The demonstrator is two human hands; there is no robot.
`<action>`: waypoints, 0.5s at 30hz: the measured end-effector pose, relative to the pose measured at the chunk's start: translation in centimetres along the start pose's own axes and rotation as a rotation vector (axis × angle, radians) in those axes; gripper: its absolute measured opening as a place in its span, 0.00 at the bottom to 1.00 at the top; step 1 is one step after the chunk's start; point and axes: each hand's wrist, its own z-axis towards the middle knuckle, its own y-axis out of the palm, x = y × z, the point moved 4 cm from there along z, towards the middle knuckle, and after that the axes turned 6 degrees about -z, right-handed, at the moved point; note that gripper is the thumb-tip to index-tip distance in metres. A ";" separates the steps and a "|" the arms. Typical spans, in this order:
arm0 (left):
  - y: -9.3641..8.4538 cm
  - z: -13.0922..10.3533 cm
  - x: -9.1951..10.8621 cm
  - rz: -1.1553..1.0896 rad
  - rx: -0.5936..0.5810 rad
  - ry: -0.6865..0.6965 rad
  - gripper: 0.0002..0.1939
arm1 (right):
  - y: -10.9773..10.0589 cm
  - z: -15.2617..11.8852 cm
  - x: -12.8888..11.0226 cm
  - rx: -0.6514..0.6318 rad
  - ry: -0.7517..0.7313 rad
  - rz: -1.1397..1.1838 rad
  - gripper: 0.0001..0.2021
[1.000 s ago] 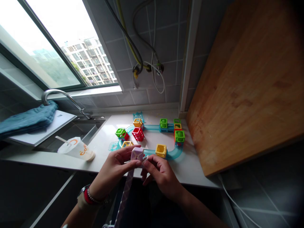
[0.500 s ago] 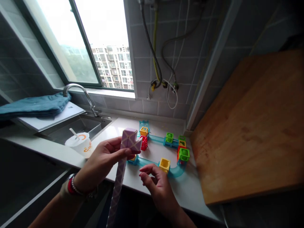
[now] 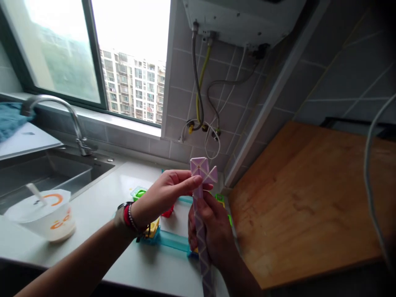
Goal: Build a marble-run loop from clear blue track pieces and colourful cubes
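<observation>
A lilac snake puzzle (image 3: 199,167) with pale zigzag lines is raised in front of me. Its top end is folded into a block with a triangular point sticking out to the right, while a long straight tail runs down to the bottom edge of the view. My left hand (image 3: 167,190) pinches the puzzle just under the folded block, thumb on the near side. Lower down, my right hand (image 3: 218,231) is closed around the straight tail. Behind both hands, partly hidden, a blue toy track (image 3: 175,241) lies on the counter.
On the white counter (image 3: 119,185) stands a lidded drink cup (image 3: 58,220) with a straw, left of my arm. Further back are the sink (image 3: 102,167) and faucet (image 3: 77,128). A large wooden board (image 3: 306,206) leans at the right. Hoses (image 3: 198,78) hang from a wall heater (image 3: 241,20).
My right hand has come up from beside the toy track and closed on the puzzle's tail. The left hand and puzzle appear further right, and the view has tilted upward.
</observation>
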 end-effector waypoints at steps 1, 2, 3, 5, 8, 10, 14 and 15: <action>0.0 0.5 -0.6 0.020 -0.036 -0.011 0.18 | -0.4 -0.3 0.4 0.049 0.020 -0.026 0.19; 0.1 1.1 -1.2 0.037 -0.081 -0.021 0.18 | -0.8 -0.5 0.7 0.103 0.036 -0.060 0.20; 0.2 1.7 -1.8 0.045 -0.133 -0.028 0.18 | -1.2 -0.6 1.0 0.156 0.049 -0.097 0.21; 0.6 2.8 -2.8 0.036 -0.235 -0.039 0.18 | -2.2 -0.8 1.3 0.243 0.093 -0.141 0.24; 0.8 4.1 -3.7 0.004 -0.333 -0.029 0.18 | -3.6 -0.6 1.8 0.205 0.257 -0.014 0.29; 0.4 4.6 -4.0 0.008 -0.378 0.008 0.17 | -4.0 -0.4 2.1 0.048 0.384 0.144 0.29; -1.2 5.1 -4.8 0.061 -0.470 0.058 0.16 | -4.2 0.1 3.0 -0.194 0.488 0.331 0.27; -1.7 5.2 -5.2 0.073 -0.473 0.052 0.17 | -4.2 0.3 3.4 -0.186 0.490 0.330 0.27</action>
